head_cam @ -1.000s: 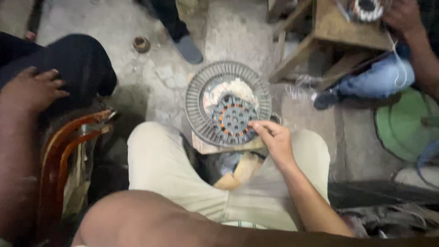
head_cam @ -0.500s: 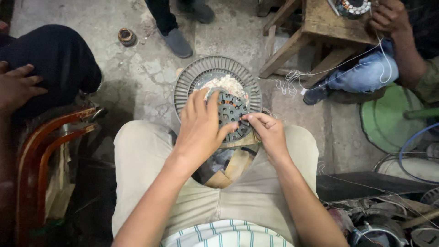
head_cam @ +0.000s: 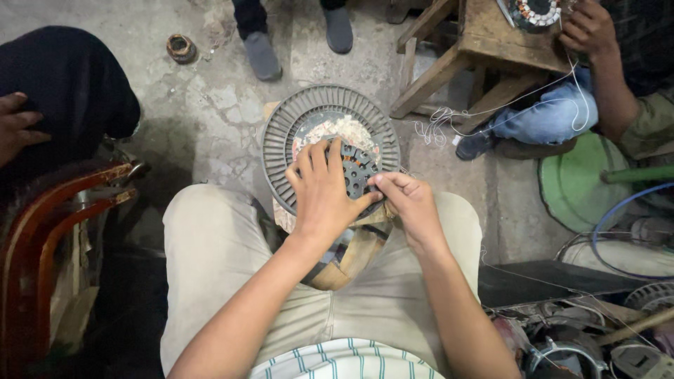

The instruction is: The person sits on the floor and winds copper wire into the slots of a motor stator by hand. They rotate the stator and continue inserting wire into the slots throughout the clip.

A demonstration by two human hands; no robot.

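Note:
A round grey finned motor housing (head_cam: 281, 133) rests between my knees on a wooden block (head_cam: 351, 256). Inside it sits a slotted stator core (head_cam: 358, 168) with copper windings and pale insulation. My left hand (head_cam: 321, 196) lies flat over the core, fingers spread, pressing on it. My right hand (head_cam: 411, 205) is at the core's right edge, with thumb and fingers pinched together on the rim or a thin wire there; what it pinches is too small to tell.
Another person's hand (head_cam: 17, 130) rests on a dark knee at far left, above a red-brown chair frame (head_cam: 56, 210). A second person sits at upper right by a wooden stool (head_cam: 491, 42) with another stator. Feet in grey shoes (head_cam: 263, 52) stand ahead. Motor parts (head_cam: 583, 337) lie at lower right.
My left hand came in from outside the view and settled over the stator core. My right hand stayed at the core's right edge. The view shifted slightly downward.

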